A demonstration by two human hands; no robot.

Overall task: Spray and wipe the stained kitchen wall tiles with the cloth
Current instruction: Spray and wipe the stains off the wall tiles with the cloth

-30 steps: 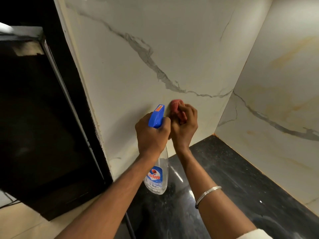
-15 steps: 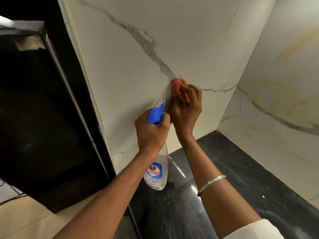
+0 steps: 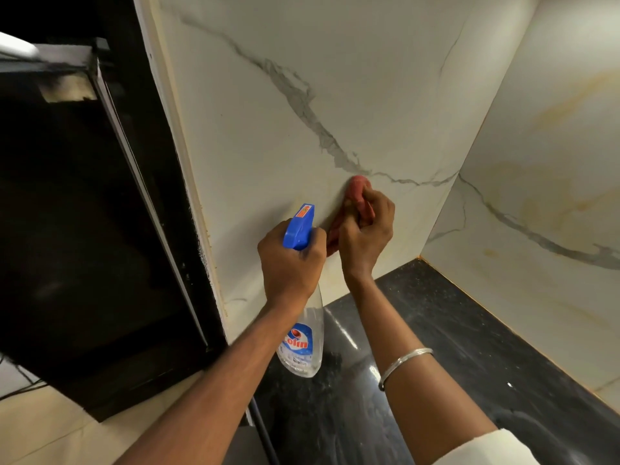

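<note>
My right hand (image 3: pixel 367 233) holds a bunched pink cloth (image 3: pixel 357 187) and presses it against the white marble wall tile (image 3: pixel 268 146), just under the grey vein. The tile shows faint yellowish staining around the cloth. To the left, my left hand (image 3: pixel 292 263) grips the neck of a clear spray bottle (image 3: pixel 302 344). Its blue trigger head points up toward the wall, and its body hangs below my fist over the counter. Both hands are close together, almost touching.
A black appliance (image 3: pixel 84 229) fills the left side, close to the tile's edge. A glossy black countertop (image 3: pixel 469 330) runs below into the corner. The right wall tile (image 3: pixel 536 196) carries yellow streaks. A dark cable (image 3: pixel 265 427) hangs near the counter's front edge.
My right hand rubbed the cloth up the tile to the grey vein, then back down a little. The left hand kept holding the bottle in about the same place.
</note>
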